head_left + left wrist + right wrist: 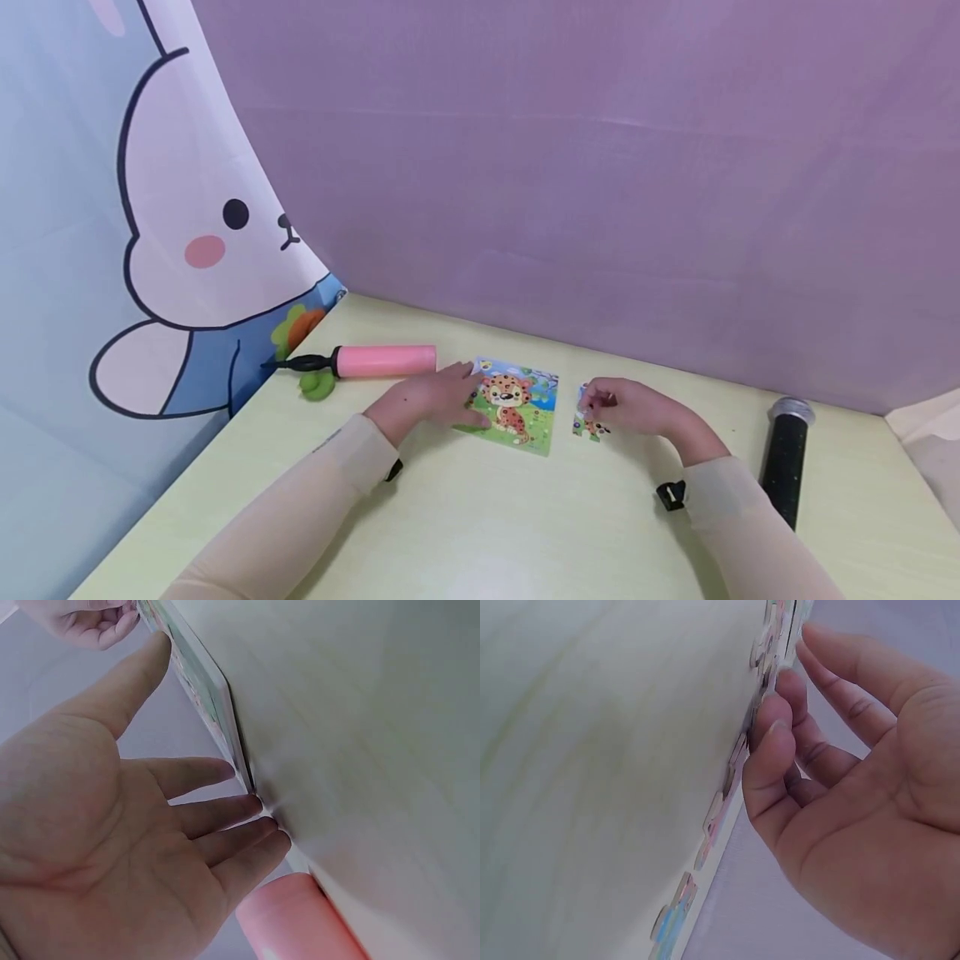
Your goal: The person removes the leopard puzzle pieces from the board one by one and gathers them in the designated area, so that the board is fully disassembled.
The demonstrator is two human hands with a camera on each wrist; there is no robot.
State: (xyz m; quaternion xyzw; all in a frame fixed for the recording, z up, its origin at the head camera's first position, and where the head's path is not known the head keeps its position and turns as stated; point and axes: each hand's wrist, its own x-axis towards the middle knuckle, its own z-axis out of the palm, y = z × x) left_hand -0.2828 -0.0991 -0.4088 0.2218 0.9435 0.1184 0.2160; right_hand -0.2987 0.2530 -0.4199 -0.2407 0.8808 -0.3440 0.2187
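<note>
a flat, square, green-and-blue puzzle [517, 408] with a spotted cub is lying beside the left hand [442, 396], whose straight fingers are touching its edge. the right hand [630, 405] is resting bent fingers on thin, knobbed pieces [591, 432]; gripping cannot be confirmed.

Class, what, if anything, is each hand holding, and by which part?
The left hand holds nothing; it rests at the edge of the puzzle board. Whether the right hand pinches any puzzle pieces cannot be told.

Green-and-blue puzzle board [516, 408], pink pump [386, 361]
</note>
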